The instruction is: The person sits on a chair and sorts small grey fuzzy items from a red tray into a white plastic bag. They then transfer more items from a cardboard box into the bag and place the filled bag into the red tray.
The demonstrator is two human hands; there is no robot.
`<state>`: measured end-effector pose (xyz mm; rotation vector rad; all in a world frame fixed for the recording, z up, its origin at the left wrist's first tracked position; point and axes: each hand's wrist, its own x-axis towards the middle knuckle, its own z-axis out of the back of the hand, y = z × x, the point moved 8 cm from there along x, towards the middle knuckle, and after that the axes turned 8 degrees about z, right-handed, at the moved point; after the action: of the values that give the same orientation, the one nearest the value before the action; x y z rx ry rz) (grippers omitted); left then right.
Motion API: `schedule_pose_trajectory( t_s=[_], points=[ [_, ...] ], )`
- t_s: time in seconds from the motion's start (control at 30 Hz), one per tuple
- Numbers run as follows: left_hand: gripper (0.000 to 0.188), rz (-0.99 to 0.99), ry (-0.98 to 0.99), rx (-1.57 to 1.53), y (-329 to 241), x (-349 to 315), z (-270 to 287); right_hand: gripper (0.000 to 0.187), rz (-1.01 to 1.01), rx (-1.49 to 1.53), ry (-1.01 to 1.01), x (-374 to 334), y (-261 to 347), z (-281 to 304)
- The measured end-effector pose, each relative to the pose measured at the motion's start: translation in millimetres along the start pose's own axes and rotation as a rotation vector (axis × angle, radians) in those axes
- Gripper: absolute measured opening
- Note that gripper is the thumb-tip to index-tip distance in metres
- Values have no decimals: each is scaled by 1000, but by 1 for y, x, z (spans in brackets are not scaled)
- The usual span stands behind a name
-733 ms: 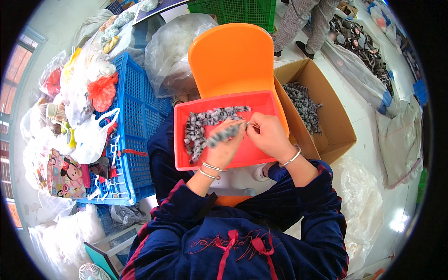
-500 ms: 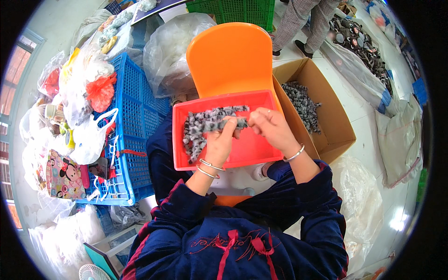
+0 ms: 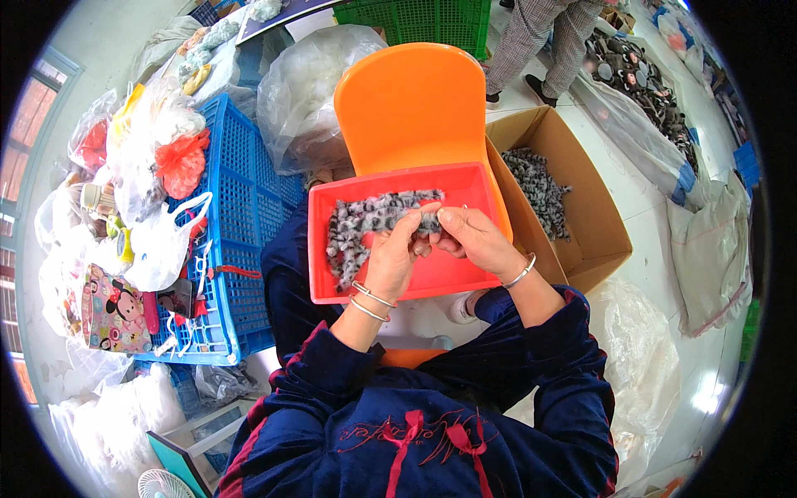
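Observation:
Over the red plastic bin, both of my hands work on one grey-and-black fuzzy plush strip. My left hand closes round its middle. The fingers of my right hand pinch its right end, close to the left fingertips. Just what the fingertips do is partly hidden. More such plush strips lie piled in the left half of the bin, beneath the held one. The bin rests in front of me on an orange chair.
Right of the chair stands an open cardboard box holding several similar plush pieces. A blue plastic crate heaped with bags is on my left. Farther off are a green crate and a person's legs.
My right hand has come in towards my left, its fingers now close to the left fingertips at the strip's right end. The other plush strips stay put.

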<state>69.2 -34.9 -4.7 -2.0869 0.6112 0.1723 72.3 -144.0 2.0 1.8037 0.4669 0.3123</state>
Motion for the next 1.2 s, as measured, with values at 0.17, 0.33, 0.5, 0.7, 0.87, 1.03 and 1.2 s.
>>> schedule_pose_trajectory(
  t_s=[0.17, 0.33, 0.5, 0.7, 0.87, 1.03, 1.2],
  points=[
    [35, -11, -6, 53, 2, 0, 1, 44, -18, -10, 14, -1, 1, -1],
    [35, -18, -31, 82, 0, 0, 1, 42, 12, -5, -13, -1, 2, -3],
    [36, -31, -57, 116, 0, -1, -1, 38, 166, -141, -41, 2, 13, -6],
    [35, -44, -30, 162, -2, -1, -10, 29, 287, -234, -160, 0, 25, -3],
    [40, -90, -34, 283, -10, 6, -4, 26, 344, -689, -641, -22, 65, 97],
    [35, -114, -180, 366, -44, 27, 80, 61, -37, -1053, -949, -80, 89, 213],
    [36, -244, -306, 1275, -41, 61, 159, 47, -77, -654, -552, -36, 37, 151]
  ],
)
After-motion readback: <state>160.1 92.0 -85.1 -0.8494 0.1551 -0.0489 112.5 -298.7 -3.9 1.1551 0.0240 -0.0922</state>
